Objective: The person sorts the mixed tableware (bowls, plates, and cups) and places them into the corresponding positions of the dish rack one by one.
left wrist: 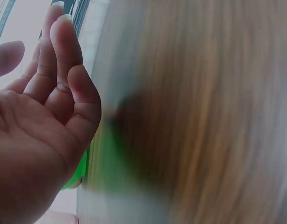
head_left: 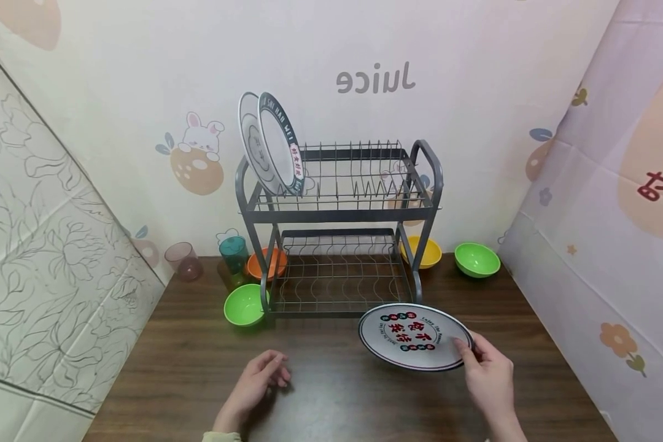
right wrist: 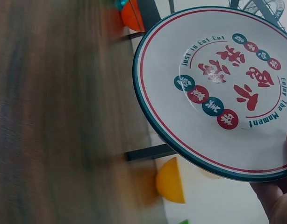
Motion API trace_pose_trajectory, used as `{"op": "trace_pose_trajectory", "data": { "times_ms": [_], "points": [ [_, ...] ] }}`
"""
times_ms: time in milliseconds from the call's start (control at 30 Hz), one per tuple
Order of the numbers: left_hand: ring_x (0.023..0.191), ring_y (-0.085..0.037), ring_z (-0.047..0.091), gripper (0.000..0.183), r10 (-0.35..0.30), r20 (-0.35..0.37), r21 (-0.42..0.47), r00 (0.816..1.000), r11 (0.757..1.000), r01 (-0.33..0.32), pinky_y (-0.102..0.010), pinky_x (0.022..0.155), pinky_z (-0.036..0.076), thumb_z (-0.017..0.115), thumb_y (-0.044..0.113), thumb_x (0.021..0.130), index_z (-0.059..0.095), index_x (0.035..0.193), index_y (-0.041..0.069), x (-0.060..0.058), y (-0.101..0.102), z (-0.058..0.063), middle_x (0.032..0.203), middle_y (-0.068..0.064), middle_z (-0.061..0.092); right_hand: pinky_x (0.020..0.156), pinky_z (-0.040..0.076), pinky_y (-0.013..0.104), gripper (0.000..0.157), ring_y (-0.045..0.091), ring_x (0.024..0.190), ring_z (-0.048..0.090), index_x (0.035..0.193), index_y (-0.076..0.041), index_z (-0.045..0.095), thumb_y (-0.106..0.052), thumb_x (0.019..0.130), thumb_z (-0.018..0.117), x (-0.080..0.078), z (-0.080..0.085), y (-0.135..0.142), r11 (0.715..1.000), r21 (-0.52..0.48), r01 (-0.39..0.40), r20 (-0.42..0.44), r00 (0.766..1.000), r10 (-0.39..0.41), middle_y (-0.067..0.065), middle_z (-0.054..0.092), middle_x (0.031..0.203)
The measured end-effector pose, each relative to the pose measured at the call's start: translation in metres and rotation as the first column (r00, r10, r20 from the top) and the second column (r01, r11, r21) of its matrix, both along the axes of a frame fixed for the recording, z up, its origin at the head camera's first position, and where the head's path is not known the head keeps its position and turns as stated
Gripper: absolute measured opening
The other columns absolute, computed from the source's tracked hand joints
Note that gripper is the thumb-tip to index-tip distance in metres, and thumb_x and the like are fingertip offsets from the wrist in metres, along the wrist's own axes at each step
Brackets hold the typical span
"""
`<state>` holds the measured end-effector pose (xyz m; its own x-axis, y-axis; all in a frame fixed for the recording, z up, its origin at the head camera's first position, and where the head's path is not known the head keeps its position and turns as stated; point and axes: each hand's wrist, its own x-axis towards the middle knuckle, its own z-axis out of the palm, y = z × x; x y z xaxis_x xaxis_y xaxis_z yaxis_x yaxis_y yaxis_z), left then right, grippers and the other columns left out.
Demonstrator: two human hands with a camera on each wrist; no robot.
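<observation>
My right hand (head_left: 490, 374) pinches the right edge of a white oval plate (head_left: 387, 347), thumb on top and fingers underneath. Red and teal lettering and a dark rim mark the plate, which is held up in front of the rack; the right wrist view shows its printed face (right wrist: 218, 149). Over the table at the front left, my left hand (head_left: 261, 377) holds nothing, its fingers loosely bent; the left wrist view shows its bare palm (left wrist: 31, 135). Two plates (head_left: 276, 135) stand on edge at the left of the dish rack's (head_left: 337, 216) upper tier.
Around the two-tier rack stand green bowls (head_left: 244, 306) (head_left: 477, 260), an orange bowl (head_left: 276, 265) and a yellow bowl (head_left: 428, 253). A teal cup (head_left: 234, 252) and a pinkish clear cup (head_left: 183, 261) are at the back left. Printed cloth walls (head_left: 143, 61) enclose the wooden table (head_left: 171, 368).
</observation>
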<state>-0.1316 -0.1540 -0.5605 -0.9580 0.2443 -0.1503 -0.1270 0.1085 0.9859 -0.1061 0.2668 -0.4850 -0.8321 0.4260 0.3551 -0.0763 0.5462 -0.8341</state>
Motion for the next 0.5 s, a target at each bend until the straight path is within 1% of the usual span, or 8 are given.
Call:
{"op": "trace_pose_trajectory", "data": {
  "times_ms": [100, 167, 267, 400, 500],
  "points": [
    [0.074, -0.018, 0.064, 0.039, -0.036, 0.003, 0.014, 0.999, 0.999, 0.036, -0.031, 0.068, 0.052, 0.05, 0.024, 0.105, 0.054, 0.117, -0.013, 0.0, 0.008, -0.001, 0.087, -0.013, 0.068, 0.057, 0.046, 0.011, 0.017, -0.002, 0.069, 0.062, 0.1, -0.003, 0.076, 0.006, 0.086, 0.073, -0.004, 0.007, 0.001, 0.999, 0.042, -0.015, -0.089, 0.996, 0.019, 0.011, 0.073, 0.088],
    [0.074, -0.018, 0.063, 0.039, -0.052, 0.012, 0.026, 0.999, 0.998, 0.052, -0.03, 0.068, 0.051, 0.051, 0.024, 0.104, 0.055, 0.117, -0.013, 0.0, 0.012, -0.002, 0.088, -0.013, 0.068, 0.059, 0.046, 0.01, 0.019, -0.005, 0.07, 0.062, 0.099, -0.003, 0.076, 0.008, 0.083, 0.075, -0.007, 0.011, 0.002, 0.996, 0.075, -0.038, -0.146, 0.988, 0.049, 0.007, 0.074, 0.087],
    [0.074, -0.018, 0.063, 0.038, -0.072, 0.024, 0.043, 0.997, 0.997, 0.071, -0.029, 0.068, 0.051, 0.052, 0.024, 0.104, 0.055, 0.117, -0.012, 0.001, 0.017, -0.004, 0.088, -0.013, 0.068, 0.061, 0.047, 0.009, 0.022, -0.009, 0.074, 0.062, 0.097, -0.004, 0.077, 0.01, 0.08, 0.077, -0.01, 0.016, 0.002, 0.986, 0.154, -0.072, -0.203, 0.974, 0.103, 0.001, 0.073, 0.088],
    [0.073, -0.018, 0.063, 0.038, -0.104, 0.026, 0.068, 0.994, 0.992, 0.102, -0.03, 0.068, 0.052, 0.05, 0.022, 0.104, 0.054, 0.117, -0.013, 0.003, 0.024, -0.006, 0.088, -0.014, 0.069, 0.065, 0.047, 0.007, 0.026, -0.012, 0.08, 0.063, 0.1, -0.006, 0.077, 0.011, 0.08, 0.077, -0.014, 0.022, 0.003, 0.961, 0.246, -0.128, -0.263, 0.945, 0.193, 0.001, 0.074, 0.091],
    [0.073, -0.018, 0.063, 0.038, -0.117, 0.022, 0.075, 0.993, 0.991, 0.115, -0.03, 0.069, 0.052, 0.05, 0.022, 0.105, 0.054, 0.117, -0.014, 0.003, 0.028, -0.004, 0.088, -0.014, 0.069, 0.071, 0.047, 0.007, 0.03, -0.008, 0.085, 0.065, 0.101, -0.005, 0.078, 0.013, 0.078, 0.077, -0.018, 0.027, 0.002, 0.947, 0.284, -0.153, -0.342, 0.906, 0.249, 0.005, 0.075, 0.093]
  ]
}}
